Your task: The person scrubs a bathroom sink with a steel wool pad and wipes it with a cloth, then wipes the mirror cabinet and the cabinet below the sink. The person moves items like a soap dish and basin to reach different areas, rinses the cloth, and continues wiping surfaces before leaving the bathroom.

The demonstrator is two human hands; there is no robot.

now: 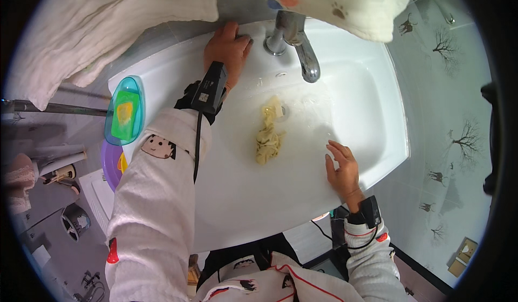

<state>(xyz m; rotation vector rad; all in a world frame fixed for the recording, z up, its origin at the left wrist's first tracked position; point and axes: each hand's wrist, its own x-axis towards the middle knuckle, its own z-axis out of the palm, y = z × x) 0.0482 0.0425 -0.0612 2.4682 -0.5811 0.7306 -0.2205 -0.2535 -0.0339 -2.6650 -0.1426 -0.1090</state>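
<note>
A wet, crumpled pale-yellow cloth (269, 136) lies in the white washbasin (234, 205), its upper end beside the drain (284, 111). My left hand (227, 53) rests on the basin's back ledge, left of the chrome faucet (309, 61), with its fingers curled. A small dark patch shows at its fingertips; whether it is a held object is unclear. Over the right part of the basin, my right hand (343, 170) holds nothing, its fingers apart and slightly bent. The cloth lies between my two hands, touched by neither.
On the left ledge sits a teal soap dish (141, 115) with a green-and-yellow soap bar (128, 115). Below it is a purple basin (110, 162). Pale cloths (133, 14) hang over the back edge, near the faucet. A tiled wall (437, 111) borders the right side.
</note>
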